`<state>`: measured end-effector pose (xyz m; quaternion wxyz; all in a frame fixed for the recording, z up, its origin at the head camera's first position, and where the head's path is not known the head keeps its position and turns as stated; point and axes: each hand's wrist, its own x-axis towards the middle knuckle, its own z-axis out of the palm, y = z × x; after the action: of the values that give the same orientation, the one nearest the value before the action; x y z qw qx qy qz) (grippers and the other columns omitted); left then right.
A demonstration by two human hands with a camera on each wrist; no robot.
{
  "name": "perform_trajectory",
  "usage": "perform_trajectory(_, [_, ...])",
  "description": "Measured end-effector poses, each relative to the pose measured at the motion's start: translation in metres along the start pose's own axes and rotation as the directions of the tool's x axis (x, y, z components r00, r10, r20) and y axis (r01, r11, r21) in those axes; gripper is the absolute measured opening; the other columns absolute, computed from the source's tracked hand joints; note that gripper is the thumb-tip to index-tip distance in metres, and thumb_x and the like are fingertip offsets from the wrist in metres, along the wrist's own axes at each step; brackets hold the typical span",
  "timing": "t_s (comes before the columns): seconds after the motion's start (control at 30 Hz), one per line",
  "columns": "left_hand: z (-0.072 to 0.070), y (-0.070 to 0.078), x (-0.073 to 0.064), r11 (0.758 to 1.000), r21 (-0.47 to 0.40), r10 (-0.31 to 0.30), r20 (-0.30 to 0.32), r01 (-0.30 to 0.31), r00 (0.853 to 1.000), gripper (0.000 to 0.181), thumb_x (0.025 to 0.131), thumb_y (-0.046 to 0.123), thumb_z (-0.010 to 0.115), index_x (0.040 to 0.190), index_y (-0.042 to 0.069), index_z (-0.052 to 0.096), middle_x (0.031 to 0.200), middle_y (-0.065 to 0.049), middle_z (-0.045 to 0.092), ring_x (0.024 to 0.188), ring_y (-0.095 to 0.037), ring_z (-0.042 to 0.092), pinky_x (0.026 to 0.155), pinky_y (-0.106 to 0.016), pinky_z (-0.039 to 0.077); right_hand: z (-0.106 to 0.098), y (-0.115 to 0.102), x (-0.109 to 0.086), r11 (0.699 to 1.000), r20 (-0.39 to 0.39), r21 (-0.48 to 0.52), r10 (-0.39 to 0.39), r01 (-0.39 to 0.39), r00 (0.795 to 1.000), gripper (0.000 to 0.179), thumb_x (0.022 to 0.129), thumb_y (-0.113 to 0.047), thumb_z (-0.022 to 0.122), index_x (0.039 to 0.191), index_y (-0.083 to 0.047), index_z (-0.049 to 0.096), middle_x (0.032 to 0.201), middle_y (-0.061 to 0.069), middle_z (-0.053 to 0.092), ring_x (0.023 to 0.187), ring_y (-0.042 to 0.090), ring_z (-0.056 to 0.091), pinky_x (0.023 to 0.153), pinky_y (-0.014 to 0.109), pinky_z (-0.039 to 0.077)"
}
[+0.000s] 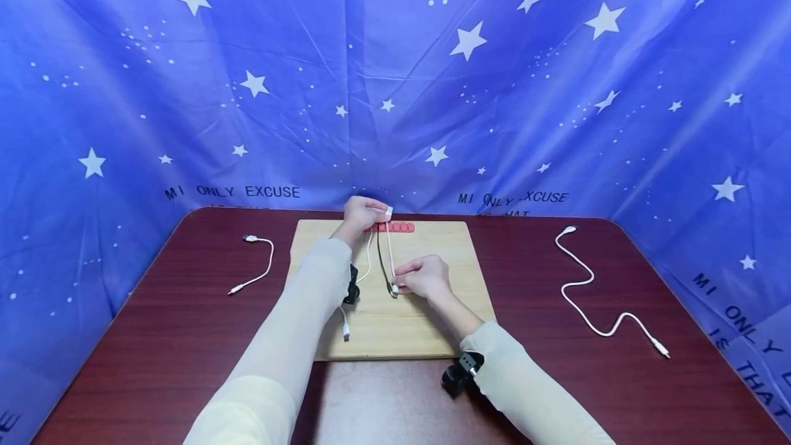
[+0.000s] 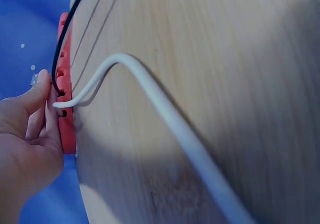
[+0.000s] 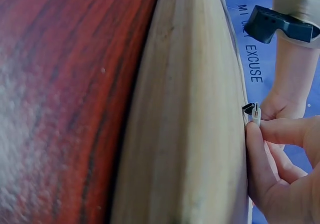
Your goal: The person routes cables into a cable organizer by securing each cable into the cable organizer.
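Observation:
At the far edge of a wooden board (image 1: pixel 432 321), my left hand (image 1: pixel 360 215) pinches a white plug (image 1: pixel 388 212) beside a red cable clip strip (image 1: pixel 403 227). A white charging cable (image 1: pixel 390 246) runs from there to my right hand (image 1: pixel 428 276). Thumb and finger of the right hand pinch its other end, a white connector (image 3: pixel 256 115). Close beside that end is the black tip (image 3: pixel 248 108) of a black cable (image 2: pixel 59 48), which sits in a slot of the strip. Another white cable (image 2: pixel 170 115) also leads from the strip, past my left fingers, and passes under the left forearm.
A short white cable (image 1: pixel 270 263) lies on the dark red table (image 1: pixel 185 335) left of the board. On the right lies a longer, wavy white cable (image 1: pixel 590 280). The white plug (image 1: pixel 346 332) of a cable rests on the board near my left forearm. A blue starry curtain (image 1: pixel 395 88) surrounds the table.

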<state>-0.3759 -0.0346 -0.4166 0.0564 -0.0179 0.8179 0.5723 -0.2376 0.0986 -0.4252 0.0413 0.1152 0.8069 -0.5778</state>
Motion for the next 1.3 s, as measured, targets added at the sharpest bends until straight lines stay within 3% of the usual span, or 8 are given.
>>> perform_trajectory(0.27, [-0.004,-0.005,0.005,0.986,0.140,0.091,-0.010,-0.089,0.996,0.026,0.076,0.006,0.079,0.101,0.004,0.075,0.098,-0.015,0.074,0.092,-0.024,0.073,0.078,-0.023,0.058,0.003,-0.004,0.000,1.000,0.022,-0.029,-0.001,0.001,1.000,0.015,0.072,0.006,0.076,0.087,0.006,0.075,0.081,0.020,0.074,0.050,0.006,0.065,0.057,0.023,0.060])
perform_trajectory(0.43, [-0.004,0.000,0.008,0.946,0.253,0.208,0.011,-0.204,0.978,0.023,0.077,0.005,0.078,0.100,0.003,0.075,0.096,-0.014,0.075,0.089,-0.023,0.073,0.077,-0.024,0.059,0.003,-0.012,0.003,0.996,0.022,-0.085,-0.013,0.015,1.000,0.014,0.072,0.004,0.076,0.086,0.003,0.075,0.081,0.018,0.075,0.049,0.006,0.065,0.057,0.023,0.060])
perform_trajectory(0.53, [-0.004,0.005,0.009,0.925,0.292,0.248,0.026,-0.245,0.968,0.022,0.078,0.003,0.076,0.100,0.002,0.075,0.095,-0.014,0.076,0.089,-0.024,0.073,0.079,-0.027,0.060,0.004,-0.017,0.004,0.994,0.026,-0.107,-0.027,0.030,0.999,0.013,0.071,0.004,0.076,0.084,0.002,0.076,0.080,0.018,0.075,0.050,0.007,0.066,0.056,0.023,0.059])
perform_trajectory(0.7, [0.000,0.009,0.010,0.893,0.380,0.253,0.018,-0.241,0.967,0.019,0.079,0.004,0.074,0.098,0.005,0.076,0.094,-0.012,0.076,0.090,-0.021,0.073,0.080,-0.026,0.059,0.006,-0.021,0.005,0.979,0.029,-0.185,-0.081,0.085,0.996,0.010,0.070,0.004,0.076,0.080,0.003,0.075,0.074,0.016,0.074,0.048,0.007,0.066,0.052,0.022,0.058])
perform_trajectory(0.83, [0.002,0.011,0.009,0.875,0.445,0.211,0.004,-0.191,0.977,0.016,0.078,0.006,0.076,0.094,0.009,0.078,0.094,-0.008,0.077,0.094,-0.020,0.071,0.087,-0.027,0.057,0.007,-0.021,0.005,0.968,0.048,-0.231,-0.087,0.095,0.995,0.009,0.070,0.004,0.076,0.079,0.002,0.076,0.071,0.015,0.074,0.049,0.012,0.068,0.051,0.022,0.058])
perform_trajectory(1.0, [0.000,0.012,0.006,0.903,0.402,0.151,0.035,-0.152,0.988,0.018,0.076,0.006,0.079,0.094,0.009,0.078,0.093,-0.009,0.077,0.094,-0.022,0.071,0.096,-0.030,0.054,0.005,-0.013,0.005,0.989,0.070,-0.142,-0.019,0.029,0.997,0.011,0.071,0.005,0.077,0.083,0.005,0.075,0.077,0.019,0.074,0.050,0.011,0.067,0.054,0.024,0.059])
perform_trajectory(1.13, [-0.003,0.010,0.007,0.949,0.283,0.124,0.062,-0.136,0.990,0.021,0.076,0.002,0.078,0.097,0.003,0.076,0.094,-0.013,0.076,0.091,-0.023,0.073,0.089,-0.028,0.057,0.001,-0.011,0.006,0.996,0.081,-0.083,0.029,-0.022,0.996,0.014,0.073,0.005,0.076,0.086,0.006,0.074,0.085,0.021,0.074,0.049,0.007,0.065,0.057,0.024,0.060])
perform_trajectory(1.3, [-0.003,0.006,0.007,0.978,0.180,0.089,0.078,-0.102,0.993,0.028,0.076,-0.002,0.077,0.104,-0.001,0.072,0.100,-0.017,0.074,0.094,-0.026,0.073,0.082,-0.027,0.060,-0.002,-0.009,0.006,0.997,0.080,-0.059,0.055,-0.050,0.995,0.015,0.073,0.005,0.077,0.088,0.006,0.074,0.085,0.020,0.075,0.050,0.008,0.065,0.058,0.025,0.060])
